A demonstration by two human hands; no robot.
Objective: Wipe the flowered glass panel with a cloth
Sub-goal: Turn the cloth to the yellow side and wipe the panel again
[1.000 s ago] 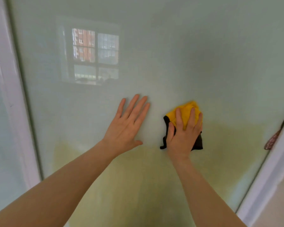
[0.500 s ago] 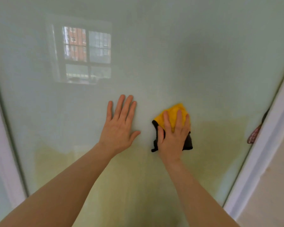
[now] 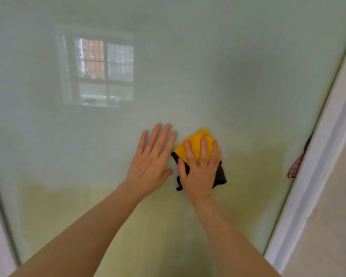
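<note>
The right hand (image 3: 199, 172) is pressing a yellow and black cloth (image 3: 198, 144) flat against the frosted glass panel (image 3: 238, 86), fingers lying straight over the yellow part. The left hand (image 3: 151, 162) is resting open on the glass, fingers extended. Compared with half a second ago, the two hands are sitting much closer together, the left index finger now nearly touching the cloth's edge. A window reflection (image 3: 100, 72) is showing upper left. Beside the white frame (image 3: 318, 176), a pinkish patterned shape (image 3: 294, 168), possibly a printed flower, is peeking out.
</note>
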